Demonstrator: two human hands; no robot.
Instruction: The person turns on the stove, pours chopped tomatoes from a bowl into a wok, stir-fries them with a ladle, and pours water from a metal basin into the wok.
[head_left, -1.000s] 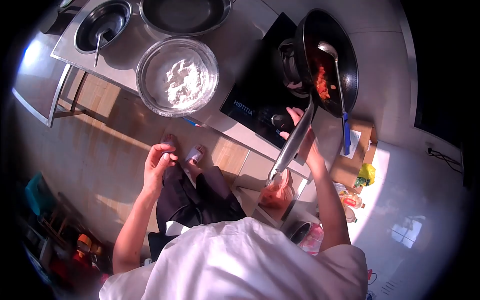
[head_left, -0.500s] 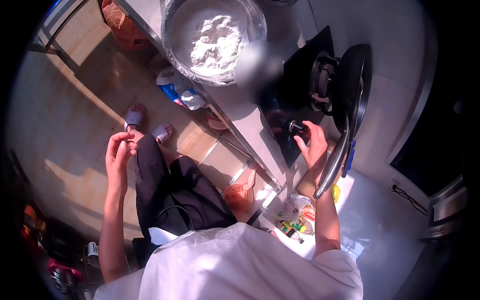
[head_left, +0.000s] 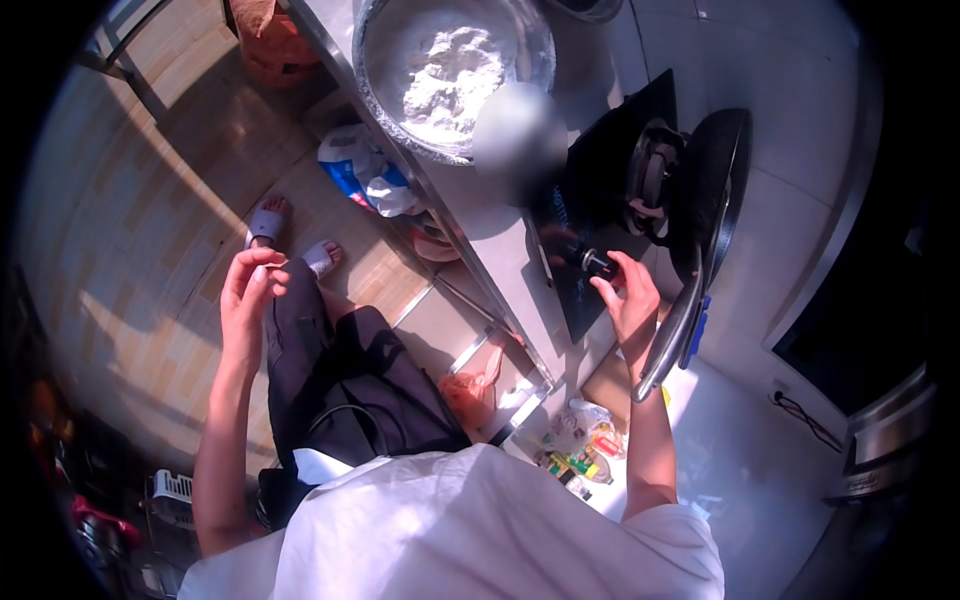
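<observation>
My right hand (head_left: 632,300) has thumb and fingers closed around a black stove knob (head_left: 598,264) with a silver ring. The knob is on the black gas stove (head_left: 570,300), whose burner (head_left: 652,185) lies just beyond. A dark frying pan (head_left: 722,175) stands tilted on its edge beside the burner, its handle (head_left: 672,335) passing close to my right wrist. My left hand (head_left: 243,305) hangs in the air over the floor, near my knee. Its fingers are curled towards the thumb, and whatever they might hold is too small to make out.
A large metal bowl (head_left: 372,105) of white flour (head_left: 455,80) sits on the counter, partly behind a blurred round patch. Below are a blue-and-white bag (head_left: 350,165) and an orange plastic bag (head_left: 468,395). Several bottles and packets (head_left: 580,450) lie near my right elbow.
The view has shifted slightly, so the bowl and stove sit a little differently in frame. My right hand stays at the knob. My left fingers have curled a bit more.
</observation>
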